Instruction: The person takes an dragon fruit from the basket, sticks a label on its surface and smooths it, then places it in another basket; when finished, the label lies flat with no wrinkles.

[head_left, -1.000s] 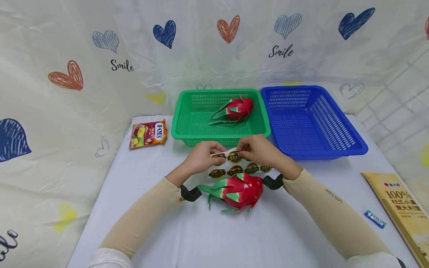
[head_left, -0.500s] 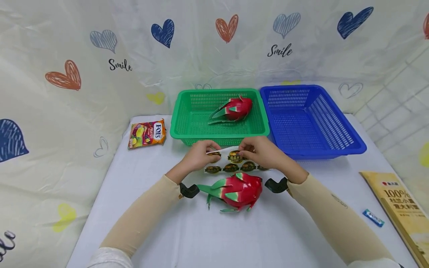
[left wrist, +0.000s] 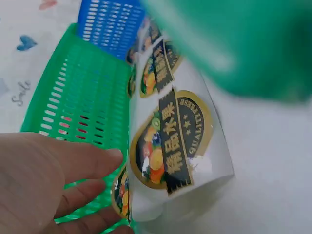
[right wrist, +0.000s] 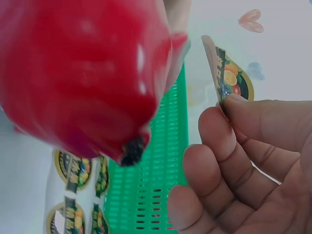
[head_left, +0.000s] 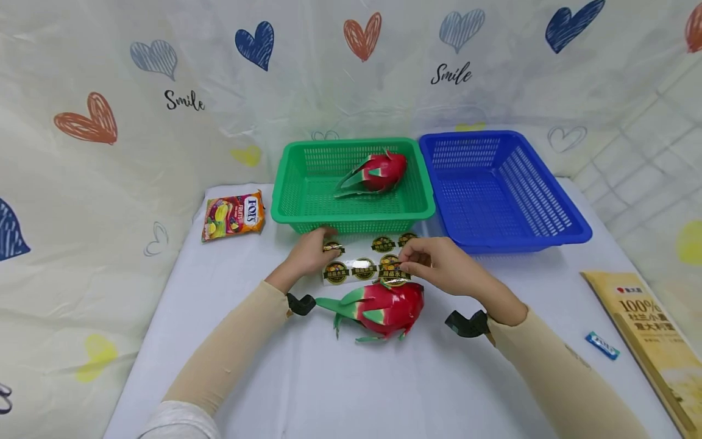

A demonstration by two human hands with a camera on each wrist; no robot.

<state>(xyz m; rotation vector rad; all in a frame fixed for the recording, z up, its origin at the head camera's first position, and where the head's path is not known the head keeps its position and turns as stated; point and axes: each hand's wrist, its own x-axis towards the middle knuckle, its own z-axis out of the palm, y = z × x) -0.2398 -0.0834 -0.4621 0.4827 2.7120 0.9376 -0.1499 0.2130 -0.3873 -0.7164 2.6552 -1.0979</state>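
Note:
The left hand [head_left: 309, 253] pinches the left end of a white sheet [head_left: 358, 249] of round black-and-gold stickers; the left wrist view shows its thumb at the edge of the sheet [left wrist: 146, 208]. Between thumb and forefinger, the right hand [head_left: 446, 265] holds one loose sticker [head_left: 393, 271], seen bent in the right wrist view as a peeled sticker [right wrist: 236, 80]. Just in front of the sheet, a red dragon fruit [head_left: 392, 308] with green leaves lies on the white table. It fills the upper left of the right wrist view as a red fruit [right wrist: 83, 73].
Behind the hands stands a green basket [head_left: 351, 217] with another dragon fruit [head_left: 386, 171] inside. A blue basket [head_left: 510, 242] adjoins it on the right. A candy bag [head_left: 233, 216] lies at the left, a small wrapped candy [head_left: 602, 345] and a yellow package [head_left: 647, 341] at the right.
The right hand has moved right and down from the sheet, a sticker now separate in its fingers. The left hand has shifted slightly left with the sheet, which lies flatter. The head view has shifted a little.

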